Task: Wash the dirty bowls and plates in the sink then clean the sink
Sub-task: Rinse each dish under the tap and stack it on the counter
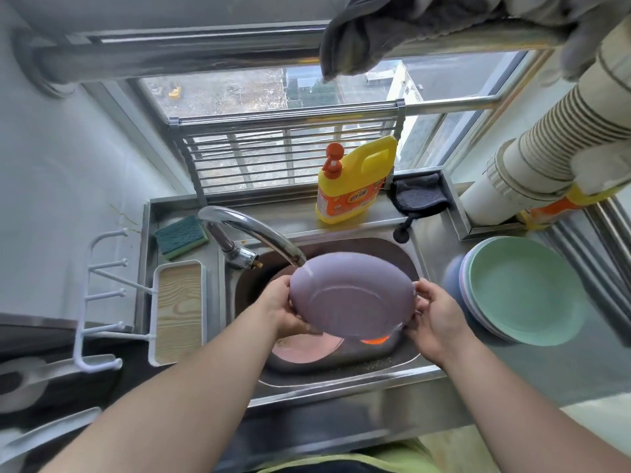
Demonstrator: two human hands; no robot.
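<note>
Head view: a purple plate [351,295] is held tilted over the steel sink [403,361], its underside turned toward the camera. Its left rim is gripped by the left hand [283,310] and its right rim by the right hand [435,317], the fingers of both curled around the edge. Water is poured from the curved tap [252,230] onto the plate's upper left edge. Below it, a pink plate [304,348] and something orange [375,340] are seen in the basin. A stack of plates, a green plate [522,290] uppermost, is set on the worktop's right side. A yellow detergent bottle [355,180] is placed along the back edge, a green sponge [181,235] at the back left corner.
</note>
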